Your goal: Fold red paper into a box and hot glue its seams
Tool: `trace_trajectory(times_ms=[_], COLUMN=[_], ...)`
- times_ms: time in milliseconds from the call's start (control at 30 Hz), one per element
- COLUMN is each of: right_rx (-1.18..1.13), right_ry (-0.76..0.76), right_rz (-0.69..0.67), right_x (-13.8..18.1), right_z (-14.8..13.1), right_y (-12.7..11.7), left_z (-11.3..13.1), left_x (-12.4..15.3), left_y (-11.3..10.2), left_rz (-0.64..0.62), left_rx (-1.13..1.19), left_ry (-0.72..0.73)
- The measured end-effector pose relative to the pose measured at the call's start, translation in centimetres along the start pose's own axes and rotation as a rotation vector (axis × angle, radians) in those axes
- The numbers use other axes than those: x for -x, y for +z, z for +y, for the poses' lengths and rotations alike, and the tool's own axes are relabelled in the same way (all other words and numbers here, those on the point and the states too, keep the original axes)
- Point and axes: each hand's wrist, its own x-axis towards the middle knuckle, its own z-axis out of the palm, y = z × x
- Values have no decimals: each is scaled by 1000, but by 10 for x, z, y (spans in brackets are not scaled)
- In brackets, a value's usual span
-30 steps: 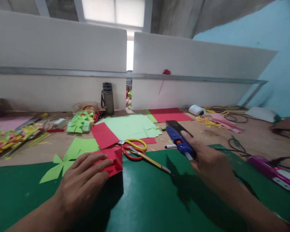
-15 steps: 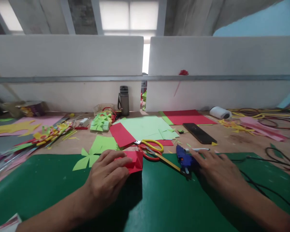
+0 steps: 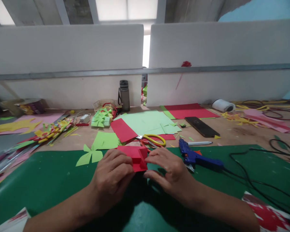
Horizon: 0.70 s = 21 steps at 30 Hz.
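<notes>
The left hand (image 3: 113,170) holds a folded red paper (image 3: 139,158) in its fingers over a green mat (image 3: 58,170) on the table (image 3: 232,137). The right hand (image 3: 170,166) curves at the paper's right edge; whether its fingers grip it, I cannot tell. Rightward lies a blue glue gun (image 3: 201,159).

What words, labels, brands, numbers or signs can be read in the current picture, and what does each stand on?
No text can be read.
Patterned container at the far left: its surface is too blurred to read.
Dark phone: a faint mark, too small to make out.
Blue glue gun: nothing legible.
Red folded paper: no lettering visible.
</notes>
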Motion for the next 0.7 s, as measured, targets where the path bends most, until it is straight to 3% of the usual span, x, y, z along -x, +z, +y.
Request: trace_trajectory(times_ms=[700], right_rx=[-44], right_ry=[-112], right_rz=[87], right_x=[1], right_z=[2], right_y=[12], left_z=[4], left_x=[-4], left_y=[1], left_rz=[-45], left_rx=[37], left_ry=[-64])
